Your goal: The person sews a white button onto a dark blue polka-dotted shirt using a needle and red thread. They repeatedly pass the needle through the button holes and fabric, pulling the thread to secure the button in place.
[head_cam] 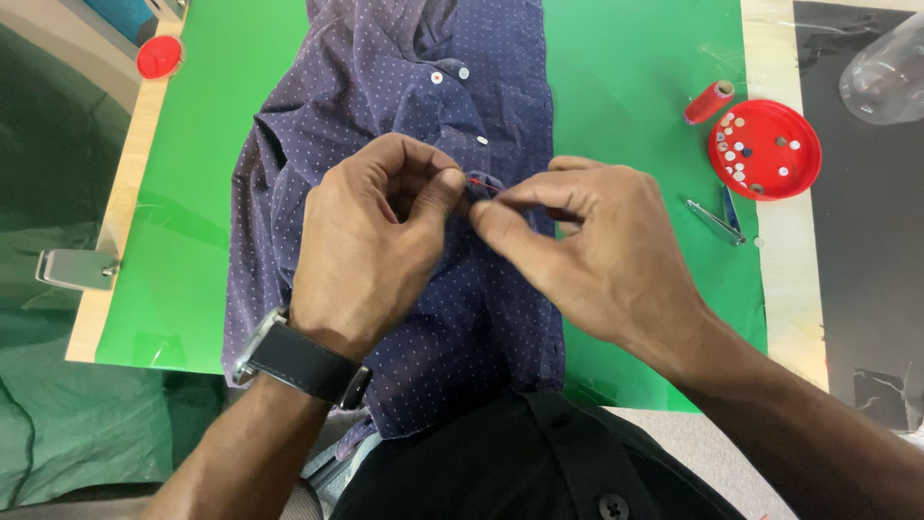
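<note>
A dark blue dotted shirt (404,87) lies lengthwise on a green mat (635,96). My left hand (371,241), with a black-strapped watch on its wrist, pinches the shirt's fabric near its button strip. My right hand (587,241) meets it fingertip to fingertip and pinches a short red thread (481,184) that runs between the two hands. Any needle is too small to make out. Two white buttons (450,75) show on the shirt above the hands.
A red dish (765,149) holding several small buttons sits at the right, with a red thread spool (709,102) beside it and small snips (717,220) below. A red lid (159,56) lies top left. A metal clamp (72,270) grips the board's left edge.
</note>
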